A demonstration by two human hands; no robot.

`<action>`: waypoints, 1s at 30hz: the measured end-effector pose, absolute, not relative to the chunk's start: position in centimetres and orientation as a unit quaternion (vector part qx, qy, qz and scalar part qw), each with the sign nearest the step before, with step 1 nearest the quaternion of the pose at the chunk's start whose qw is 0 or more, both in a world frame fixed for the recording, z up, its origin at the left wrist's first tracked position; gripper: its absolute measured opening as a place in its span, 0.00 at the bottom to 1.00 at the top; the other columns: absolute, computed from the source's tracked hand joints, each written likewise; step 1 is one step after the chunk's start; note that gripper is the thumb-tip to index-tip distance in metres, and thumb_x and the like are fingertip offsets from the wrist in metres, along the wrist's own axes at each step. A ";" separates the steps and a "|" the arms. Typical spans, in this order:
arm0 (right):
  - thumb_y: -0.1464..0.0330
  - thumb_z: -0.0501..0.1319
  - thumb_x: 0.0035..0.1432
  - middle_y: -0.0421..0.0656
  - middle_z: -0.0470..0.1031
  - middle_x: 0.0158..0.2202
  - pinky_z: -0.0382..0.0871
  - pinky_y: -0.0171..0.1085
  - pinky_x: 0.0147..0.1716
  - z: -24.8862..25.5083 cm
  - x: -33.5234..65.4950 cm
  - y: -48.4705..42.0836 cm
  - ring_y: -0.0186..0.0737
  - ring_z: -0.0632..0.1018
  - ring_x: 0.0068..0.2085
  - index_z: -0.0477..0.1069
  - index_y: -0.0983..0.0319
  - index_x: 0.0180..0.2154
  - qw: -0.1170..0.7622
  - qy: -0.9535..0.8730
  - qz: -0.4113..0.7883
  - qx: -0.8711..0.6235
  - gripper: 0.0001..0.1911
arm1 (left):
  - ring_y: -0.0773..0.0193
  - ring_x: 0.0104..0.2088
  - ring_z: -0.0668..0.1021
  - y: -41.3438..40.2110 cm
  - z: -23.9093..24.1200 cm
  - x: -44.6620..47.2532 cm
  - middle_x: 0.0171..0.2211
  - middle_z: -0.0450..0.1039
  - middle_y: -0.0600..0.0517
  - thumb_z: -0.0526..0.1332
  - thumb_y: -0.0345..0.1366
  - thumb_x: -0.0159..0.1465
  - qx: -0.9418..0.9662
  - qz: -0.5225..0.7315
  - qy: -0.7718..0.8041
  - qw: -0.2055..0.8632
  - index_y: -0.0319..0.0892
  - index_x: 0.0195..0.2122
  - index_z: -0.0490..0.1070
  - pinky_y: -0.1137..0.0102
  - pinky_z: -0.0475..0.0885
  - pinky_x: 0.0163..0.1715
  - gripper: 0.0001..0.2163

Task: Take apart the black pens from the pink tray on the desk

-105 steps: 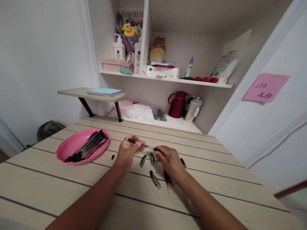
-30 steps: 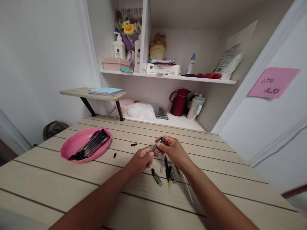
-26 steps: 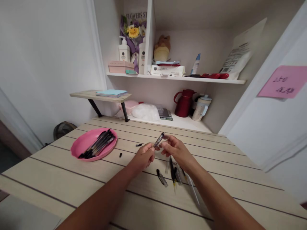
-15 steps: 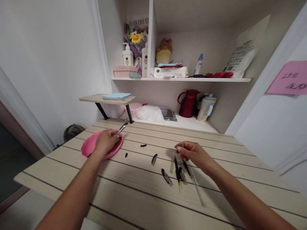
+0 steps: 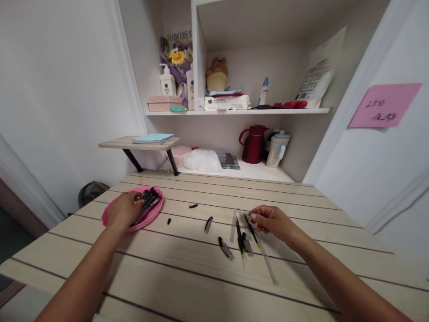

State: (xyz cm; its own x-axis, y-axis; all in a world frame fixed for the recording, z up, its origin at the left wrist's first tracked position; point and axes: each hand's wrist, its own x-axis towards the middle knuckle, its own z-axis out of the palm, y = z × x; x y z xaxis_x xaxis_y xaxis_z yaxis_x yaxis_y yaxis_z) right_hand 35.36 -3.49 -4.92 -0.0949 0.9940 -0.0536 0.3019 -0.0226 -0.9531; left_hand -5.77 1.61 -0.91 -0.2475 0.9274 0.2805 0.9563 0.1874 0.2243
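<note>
My left hand [image 5: 124,208] is over the pink bowl [image 5: 156,214], its bent fingers closed on one of the black pens [image 5: 149,201] piled inside. The fingertips partly hide the pens. My right hand [image 5: 270,220] hovers low at the loose pen parts, thumb and forefinger pinched at the upper end of a black-tipped pen refill [image 5: 252,229]; what sits between them is hidden. Close by lie a clear pen barrel [image 5: 233,227], another dark refill [image 5: 240,237] and a pen cap [image 5: 247,245]. Two more pen caps, one nearer [image 5: 225,248] and one farther [image 5: 208,224], rest left of these.
Two small black pieces, one [image 5: 193,206] and another [image 5: 169,221], lie between bowl and caps. A small raised shelf [image 5: 115,142] stands at the back left. Behind the table are a red jug [image 5: 254,145], a pale cup [image 5: 277,150] and a white plastic bag [image 5: 203,160].
The pen that stuck up from my left hand is now down among the pens in the bowl. My right hand has lowered to the refill; a second clear barrel shows beside it. The view has shifted right.
</note>
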 end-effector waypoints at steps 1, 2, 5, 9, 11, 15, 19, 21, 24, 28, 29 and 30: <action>0.61 0.58 0.45 0.38 0.67 0.21 0.57 0.29 0.18 -5.0 35.4 -3.5 0.29 0.68 0.21 0.68 0.64 0.28 0.386 -0.582 0.452 -0.555 0.12 | 0.55 0.39 0.73 1.3 -0.9 -4.5 0.42 0.72 0.47 0.51 0.42 0.54 -0.634 -0.193 -0.748 0.048 0.44 0.41 0.70 0.68 0.64 0.32 0.16; 0.61 0.58 0.45 0.38 0.68 0.21 0.57 0.29 0.18 -5.1 35.4 -3.4 0.29 0.68 0.20 0.68 0.64 0.27 0.390 -0.579 0.452 -0.555 0.12 | 0.56 0.39 0.73 1.0 -1.1 -2.9 0.42 0.71 0.48 0.51 0.42 0.55 -0.660 -0.209 -0.720 0.045 0.45 0.40 0.71 0.68 0.64 0.32 0.15; 0.62 0.59 0.44 0.38 0.69 0.21 0.57 0.29 0.17 -5.6 35.6 -3.1 0.29 0.67 0.19 0.68 0.64 0.27 0.405 -0.570 0.450 -0.556 0.12 | 0.61 0.39 0.72 0.0 -1.8 2.2 0.38 0.73 0.49 0.53 0.38 0.54 -0.769 -0.228 -0.596 -0.035 0.43 0.36 0.72 0.71 0.63 0.37 0.12; 0.63 0.59 0.44 0.37 0.68 0.21 0.58 0.29 0.18 -6.2 36.8 -2.7 0.28 0.67 0.19 0.68 0.64 0.27 0.422 -0.563 0.432 -0.564 0.11 | 0.62 0.35 0.72 -1.0 -2.8 7.7 0.32 0.73 0.50 0.54 0.34 0.53 -0.816 -0.207 -0.524 -0.133 0.43 0.31 0.72 0.71 0.62 0.34 0.08; 0.63 0.58 0.44 0.37 0.69 0.21 0.59 0.29 0.17 -6.3 37.6 -2.7 0.28 0.68 0.19 0.69 0.64 0.27 0.426 -0.561 0.416 -0.576 0.10 | 0.62 0.33 0.72 -1.4 -2.8 9.4 0.30 0.72 0.51 0.55 0.33 0.52 -0.832 -0.193 -0.501 -0.140 0.43 0.29 0.72 0.72 0.61 0.32 0.07; 0.64 0.57 0.45 0.38 0.70 0.21 0.59 0.29 0.17 -6.4 39.1 -2.5 0.30 0.70 0.20 0.69 0.64 0.29 0.417 -0.558 0.383 -0.606 0.10 | 0.62 0.32 0.72 -1.8 -2.5 11.6 0.29 0.72 0.51 0.54 0.33 0.52 -0.860 -0.165 -0.462 -0.137 0.43 0.27 0.71 0.72 0.60 0.29 0.06; 0.65 0.55 0.46 0.37 0.68 0.19 0.60 0.30 0.18 -6.8 39.4 -2.4 0.31 0.70 0.19 0.69 0.64 0.27 0.397 -0.590 0.345 -0.613 0.09 | 0.61 0.32 0.72 -1.7 -2.8 13.9 0.29 0.73 0.50 0.55 0.34 0.52 -0.863 -0.142 -0.463 -0.146 0.44 0.27 0.72 0.71 0.60 0.30 0.07; 0.66 0.55 0.46 0.37 0.68 0.19 0.60 0.30 0.19 -6.9 39.2 -2.3 0.31 0.70 0.19 0.69 0.64 0.26 0.389 -0.601 0.328 -0.617 0.09 | 0.59 0.33 0.72 -1.4 -3.2 15.1 0.28 0.73 0.49 0.55 0.35 0.51 -0.849 -0.133 -0.485 -0.162 0.44 0.28 0.72 0.70 0.60 0.31 0.07; 0.66 0.54 0.46 0.38 0.69 0.19 0.61 0.31 0.20 -7.1 38.9 -2.3 0.32 0.70 0.20 0.69 0.64 0.26 0.379 -0.609 0.304 -0.627 0.09 | 0.56 0.35 0.73 -0.9 -3.9 16.8 0.30 0.73 0.47 0.57 0.38 0.50 -0.831 -0.137 -0.507 -0.181 0.43 0.33 0.71 0.68 0.61 0.33 0.11; 0.67 0.53 0.47 0.39 0.70 0.19 0.61 0.31 0.22 -7.3 38.6 -2.3 0.33 0.69 0.21 0.70 0.64 0.26 0.369 -0.628 0.261 -0.633 0.10 | 0.53 0.39 0.72 -0.1 -4.9 18.1 0.34 0.73 0.44 0.60 0.34 0.46 -0.809 -0.156 -0.529 -0.202 0.42 0.36 0.69 0.67 0.61 0.35 0.14; 0.67 0.53 0.47 0.39 0.70 0.19 0.60 0.31 0.22 -7.4 38.5 -2.3 0.33 0.69 0.21 0.71 0.65 0.26 0.367 -0.633 0.256 -0.632 0.10 | 0.53 0.40 0.72 0.1 -5.1 18.3 0.35 0.73 0.44 0.60 0.32 0.45 -0.803 -0.163 -0.534 -0.210 0.42 0.36 0.69 0.66 0.61 0.36 0.14; 0.67 0.53 0.47 0.39 0.70 0.19 0.60 0.31 0.22 -7.4 38.4 -2.4 0.33 0.69 0.22 0.71 0.65 0.26 0.365 -0.636 0.252 -0.631 0.10 | 0.52 0.41 0.71 0.3 -5.3 18.3 0.37 0.72 0.43 0.60 0.30 0.44 -0.795 -0.171 -0.539 -0.219 0.42 0.35 0.69 0.66 0.61 0.36 0.15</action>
